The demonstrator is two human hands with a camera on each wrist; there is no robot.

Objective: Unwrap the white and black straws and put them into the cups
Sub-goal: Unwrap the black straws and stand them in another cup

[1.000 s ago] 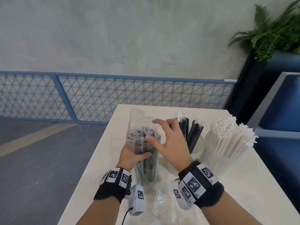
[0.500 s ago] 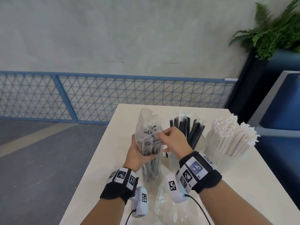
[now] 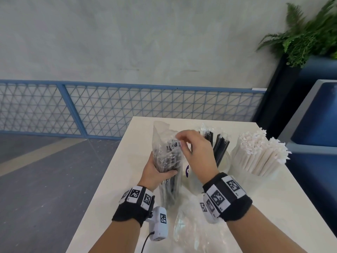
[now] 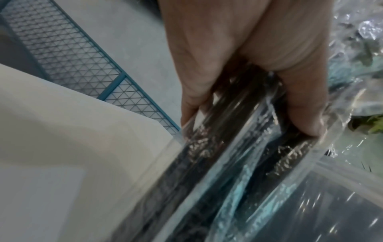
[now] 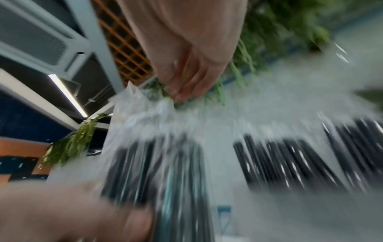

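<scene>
A clear plastic bag of black straws (image 3: 168, 161) stands upright on the white table (image 3: 116, 179). My left hand (image 3: 156, 170) grips the bag around its middle (image 4: 238, 131). My right hand (image 3: 184, 141) pinches the crinkled plastic at the top of the bag (image 5: 153, 101). Behind my right hand a clear cup (image 3: 223, 161) holds several wrapped black straws (image 3: 218, 145). To its right another cup is packed with white paper-wrapped straws (image 3: 260, 154).
Loose clear plastic wrapping (image 3: 189, 225) lies on the table near its front edge. A blue mesh railing (image 3: 91, 110) runs behind the table. A fern in a dark planter (image 3: 300, 39) and a blue seat (image 3: 319, 115) stand at the right.
My right hand went from spread open over the bag to pinching the plastic at its top. The bag has lifted slightly and tilted, still held in my left hand.
</scene>
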